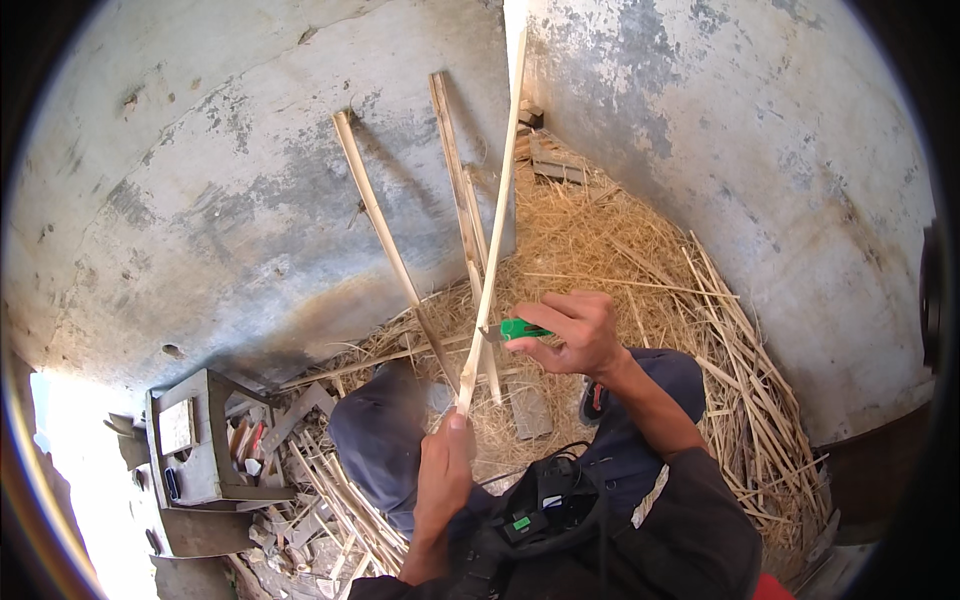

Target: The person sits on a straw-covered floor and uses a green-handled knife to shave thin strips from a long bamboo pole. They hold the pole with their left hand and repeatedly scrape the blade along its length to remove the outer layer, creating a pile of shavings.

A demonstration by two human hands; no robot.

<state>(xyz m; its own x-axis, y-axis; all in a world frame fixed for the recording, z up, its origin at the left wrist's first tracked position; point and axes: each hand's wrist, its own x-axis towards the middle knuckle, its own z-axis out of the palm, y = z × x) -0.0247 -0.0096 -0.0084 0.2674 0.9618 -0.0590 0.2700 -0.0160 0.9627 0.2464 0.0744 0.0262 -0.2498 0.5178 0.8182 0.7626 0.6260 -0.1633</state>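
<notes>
A long pale strip of split bamboo (497,215) slants up and away in front of me. Its lower end is pinched in my left hand (444,468), with the thumb lying along it. My right hand (580,335) is closed round a green-handled box cutter (520,329). The cutter's blade meets the strip a short way above my left hand, around a slightly swollen, rough part. Whether the blade is cutting into the strip I cannot tell.
Two more bamboo pieces (375,210) (452,165) lean against the left wall (240,190). Shavings (580,235) cover the floor, with many thin strips (755,400) piled right. A wooden box (188,468) holding scraps stands left. My bent knees (375,440) flank the work.
</notes>
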